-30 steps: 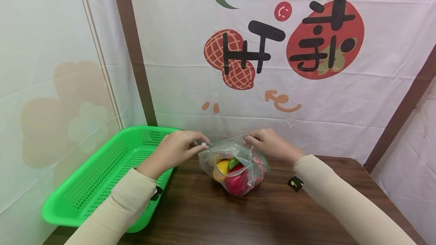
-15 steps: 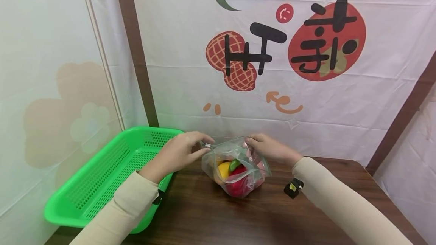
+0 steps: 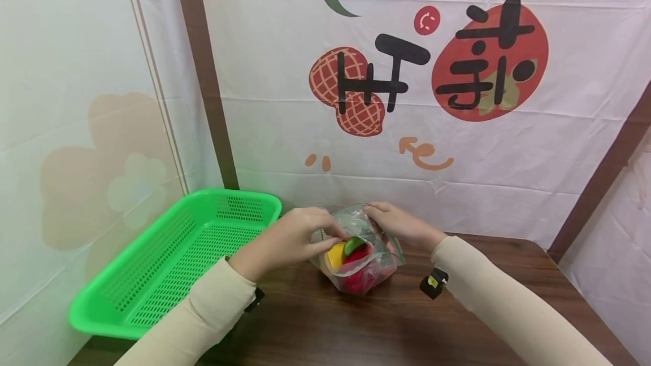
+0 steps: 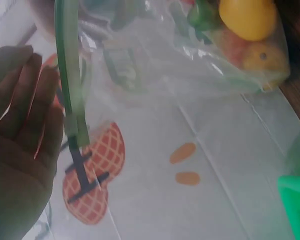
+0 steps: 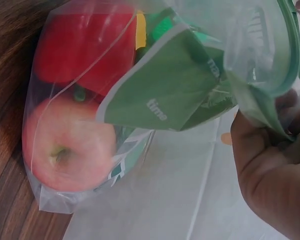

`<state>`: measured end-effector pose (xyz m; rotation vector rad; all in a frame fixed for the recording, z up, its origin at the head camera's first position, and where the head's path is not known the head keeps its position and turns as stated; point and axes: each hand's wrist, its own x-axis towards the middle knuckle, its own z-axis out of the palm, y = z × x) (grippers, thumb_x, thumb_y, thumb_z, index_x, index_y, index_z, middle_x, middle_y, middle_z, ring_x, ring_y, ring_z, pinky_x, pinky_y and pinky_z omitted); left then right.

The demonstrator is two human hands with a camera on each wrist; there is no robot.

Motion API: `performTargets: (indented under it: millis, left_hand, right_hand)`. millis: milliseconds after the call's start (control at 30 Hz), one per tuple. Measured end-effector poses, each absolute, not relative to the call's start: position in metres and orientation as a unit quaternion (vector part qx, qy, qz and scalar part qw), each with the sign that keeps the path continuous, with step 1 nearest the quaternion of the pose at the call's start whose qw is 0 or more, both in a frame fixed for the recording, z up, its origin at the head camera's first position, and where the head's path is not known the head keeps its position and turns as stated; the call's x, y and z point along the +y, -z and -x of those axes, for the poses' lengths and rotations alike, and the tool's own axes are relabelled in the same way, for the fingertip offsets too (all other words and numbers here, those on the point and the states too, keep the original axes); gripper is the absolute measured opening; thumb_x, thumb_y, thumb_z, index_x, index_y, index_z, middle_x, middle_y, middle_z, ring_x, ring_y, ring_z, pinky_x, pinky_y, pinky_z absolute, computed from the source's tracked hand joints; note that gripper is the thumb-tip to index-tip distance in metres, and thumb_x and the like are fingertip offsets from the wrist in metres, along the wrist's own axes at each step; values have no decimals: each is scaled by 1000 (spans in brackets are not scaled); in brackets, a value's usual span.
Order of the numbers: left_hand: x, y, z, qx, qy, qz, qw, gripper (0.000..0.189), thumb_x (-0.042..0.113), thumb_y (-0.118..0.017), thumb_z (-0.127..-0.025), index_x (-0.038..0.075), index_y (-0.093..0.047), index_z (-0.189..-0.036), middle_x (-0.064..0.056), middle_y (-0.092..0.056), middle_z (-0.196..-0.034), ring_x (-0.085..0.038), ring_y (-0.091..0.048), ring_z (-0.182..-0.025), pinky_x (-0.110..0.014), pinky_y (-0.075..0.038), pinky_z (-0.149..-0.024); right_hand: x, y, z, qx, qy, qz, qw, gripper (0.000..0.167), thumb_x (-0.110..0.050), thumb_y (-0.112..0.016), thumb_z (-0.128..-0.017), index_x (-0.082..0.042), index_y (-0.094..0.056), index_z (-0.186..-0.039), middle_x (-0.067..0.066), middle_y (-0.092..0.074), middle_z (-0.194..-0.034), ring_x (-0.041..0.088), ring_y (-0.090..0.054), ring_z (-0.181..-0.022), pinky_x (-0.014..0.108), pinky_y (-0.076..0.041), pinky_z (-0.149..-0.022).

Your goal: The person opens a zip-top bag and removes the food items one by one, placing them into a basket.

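Observation:
A clear zip bag (image 3: 373, 284) with a green-printed panel stands on the table, full of fruit and vegetable pieces. My right hand (image 3: 404, 223) pinches its rim at the far right, as the right wrist view confirms. My left hand (image 3: 297, 235) is at the left side of the mouth. In the left wrist view its fingers are extended beside the green zip strip (image 4: 70, 65), not gripping it. Inside the bag are a pink-red apple (image 5: 70, 145), a glossy red piece (image 5: 85, 47), a yellow fruit (image 4: 247, 19), an orange-yellow fruit (image 4: 264, 61) and a green piece (image 3: 353, 245).
A green perforated plastic basket (image 3: 83, 314) stands on the left, partly behind my left forearm. The dark wooden table (image 3: 330, 332) ends against a printed white cloth wall (image 3: 264, 100) at the back.
My left hand has released the left end of the bag's rim and moved right and slightly down, over the mouth. My right hand keeps its hold, almost still.

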<state>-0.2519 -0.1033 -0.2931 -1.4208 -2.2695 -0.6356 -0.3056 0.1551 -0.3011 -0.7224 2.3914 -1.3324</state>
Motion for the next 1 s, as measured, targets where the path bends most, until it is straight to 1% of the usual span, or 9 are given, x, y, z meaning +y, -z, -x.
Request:
performTargets:
  millis: [167, 333, 400, 467, 567, 633, 767, 867, 1000]
  left_hand:
    - [-80, 298, 249, -838, 134, 513, 129, 15, 33, -67, -98, 21, -76, -99, 13, -68, -94, -2, -61, -86, -22, -51, -78]
    - [-55, 305, 244, -858, 2, 494, 141, 38, 60, -63, -91, 25, -68, -76, 14, -55, -67, -3, -52, -64, -26, -46, -57]
    - [-50, 307, 243, -866, -30, 478, 143, 40, 56, -66, -90, 24, -60, -68, 13, -46, -58, -5, -46, -56, -28, -41, -51]
    - [-47, 309, 243, -875, -37, 467, 127, 34, 43, -68, -92, 24, -55, -67, 12, -41, -56, -6, -42, -54, -28, -39, -49]
    - [-47, 309, 244, -883, -14, 461, 83, 23, 24, -63, -94, 25, -58, -72, 12, -40, -55, -6, -41, -54, -27, -38, -51]
    - [-49, 307, 243, -883, 8, 466, 50, 21, 18, -60, -95, 24, -59, -75, 11, -39, -56, -6, -40, -55, -26, -37, -52]
    - [-52, 305, 242, -874, 40, 484, 18, 21, 18, -59, -96, 26, -59, -76, 12, -40, -57, -4, -39, -56, -23, -34, -52]
    - [-53, 305, 240, -863, 54, 502, 8, 18, 20, -60, -97, 27, -64, -81, 14, -41, -57, -3, -39, -58, -21, -34, -53]
    - [-52, 304, 236, -855, 61, 515, 9, 16, 23, -59, -99, 26, -64, -84, 14, -39, -57, -2, -38, -59, -19, -33, -53]
  right_hand:
    - [157, 301, 306, 837, 462, 245, 164, 40, -28, -32, -111, -2, -49, -85, 6, -48, -69, 20, -46, -51, 33, -46, -44]
    - [158, 302, 310, 832, 468, 252, 161, 40, -27, -32, -111, -1, -48, -85, 5, -48, -70, 17, -45, -53, 30, -44, -44]
    - [159, 302, 311, 833, 467, 252, 159, 40, -28, -33, -110, 0, -48, -86, 5, -47, -70, 17, -44, -54, 31, -43, -45]
    - [160, 301, 311, 838, 459, 251, 153, 40, -30, -34, -110, 0, -49, -87, 4, -47, -70, 17, -44, -55, 32, -43, -46]
    - [163, 299, 311, 847, 445, 254, 139, 40, -32, -36, -109, -1, -48, -85, 4, -46, -70, 18, -43, -57, 32, -43, -52]
    - [165, 297, 313, 853, 435, 261, 126, 40, -31, -37, -109, -3, -48, -84, 5, -45, -70, 19, -42, -60, 32, -42, -58]
    - [172, 293, 317, 864, 413, 268, 104, 38, -29, -36, -110, -3, -49, -85, 6, -45, -73, 20, -41, -64, 33, -40, -64]
    - [174, 289, 320, 875, 396, 261, 95, 36, -35, -39, -108, -5, -57, -96, 6, -49, -79, 19, -46, -72, 33, -42, -68]
    - [176, 287, 323, 873, 390, 270, 114, 34, -39, -59, -100, -8, -60, -115, 5, -61, -96, 20, -55, -87, 35, -49, -78]
